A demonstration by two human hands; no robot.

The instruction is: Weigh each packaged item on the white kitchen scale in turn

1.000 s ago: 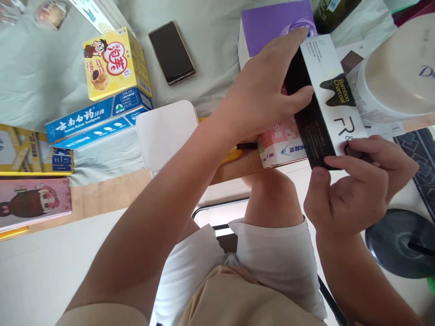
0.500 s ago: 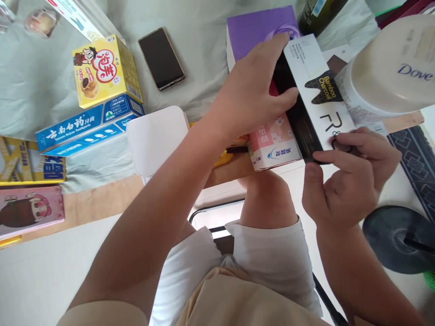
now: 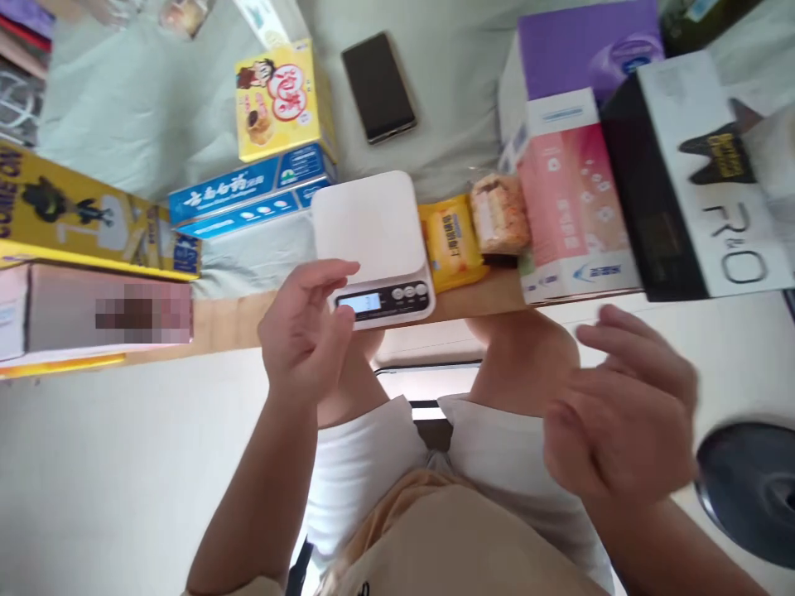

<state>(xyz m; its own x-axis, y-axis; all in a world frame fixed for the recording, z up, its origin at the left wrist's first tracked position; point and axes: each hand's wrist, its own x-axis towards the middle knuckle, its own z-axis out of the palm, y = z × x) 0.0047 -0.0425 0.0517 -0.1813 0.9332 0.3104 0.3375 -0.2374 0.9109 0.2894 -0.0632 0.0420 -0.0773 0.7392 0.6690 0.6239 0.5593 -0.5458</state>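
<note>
Head view: we are holding both hands empty, fingers spread. Our left hand (image 3: 304, 331) is touching the front of the kitchen scale (image 3: 376, 248) at the worktop (image 3: 229, 319) edge; our right hand (image 3: 621, 414) is hovering below the black-and-white box (image 3: 689, 174), which is resting flat, nothing yet loaded on the scale.

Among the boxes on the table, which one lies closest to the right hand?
The black-and-white box at the table's edge, just above the right hand. The pink box lies further left; the purple box behind.

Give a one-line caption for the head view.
Both hands empty, left hand beside white kitchen scale, right hand below black-and-white box.
</note>
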